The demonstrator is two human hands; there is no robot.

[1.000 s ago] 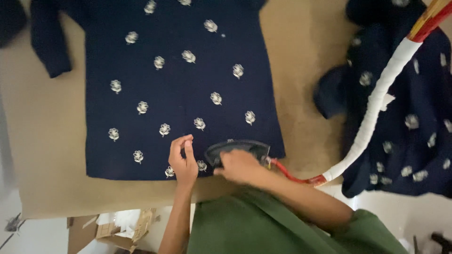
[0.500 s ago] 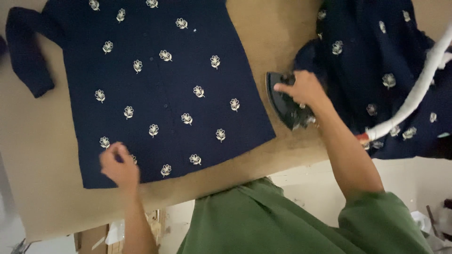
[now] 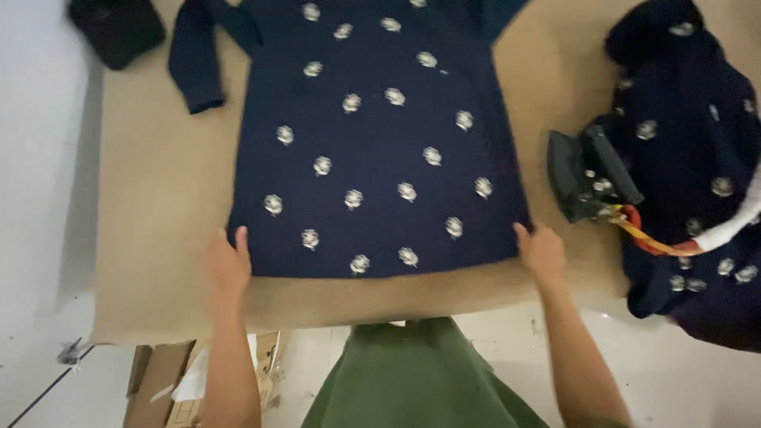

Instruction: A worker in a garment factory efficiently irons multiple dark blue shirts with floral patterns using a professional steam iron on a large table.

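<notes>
Surface: a tan padded table (image 3: pixel 158 198) fills most of the frame, its near edge running across the lower third.
Garment: a dark blue shirt (image 3: pixel 380 143) with small pale flower motifs is laid flat on the table, centre of the frame, hem toward the lower edge and one sleeve (image 3: pixel 198 63) stretched toward the upper left.
Left hand: the left hand (image 3: pixel 228 265) is laid at the lower left corner of the hem, fingers resting flat on the cloth edge; nothing is seen clasped in it.
Right hand: the right hand (image 3: pixel 541 252) is set at the lower right corner of the hem, fingers touching the cloth; whether the edge is pinched cannot be told.
Iron: a black iron (image 3: pixel 590 174) is parked at the right of the frame, just beside the shirt, untouched by either hand.
Cord: a red and white cord (image 3: pixel 682 242) is led from the iron toward the right edge.
Pile: more dark blue flowered cloth (image 3: pixel 697 158) is heaped at the right.
Room: a pale floor (image 3: pixel 47 333) is seen at the left, and cardboard boxes (image 3: pixel 170 388) are seen under the table at the lower left.
Upper left: a dark bundle (image 3: pixel 117 30) is seen at the table corner.
</notes>
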